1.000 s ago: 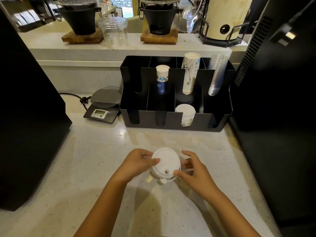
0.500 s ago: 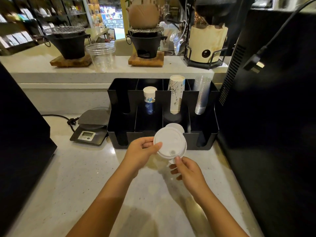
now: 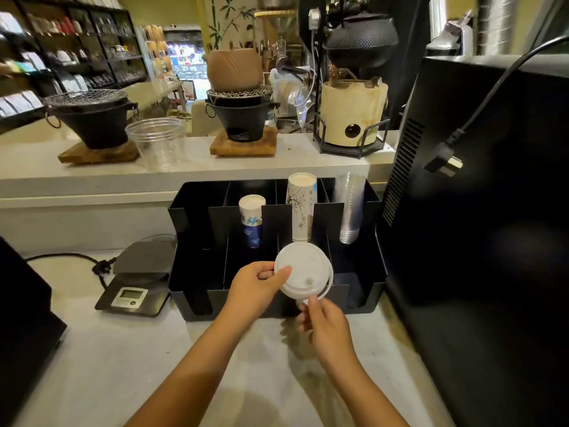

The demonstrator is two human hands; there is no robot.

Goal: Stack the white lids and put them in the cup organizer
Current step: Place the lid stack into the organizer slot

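The white lids [image 3: 303,274] hide the cup organizer [image 3: 197,272] slot behind them; their count is unclear.

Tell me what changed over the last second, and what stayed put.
Both hands carried the stack of white lids up off the counter and forward to the front of the cup organizer. The left hand kept its grip on the left rim; the right hand slid to the lower edge. The cups in the organizer and the scale stayed put.
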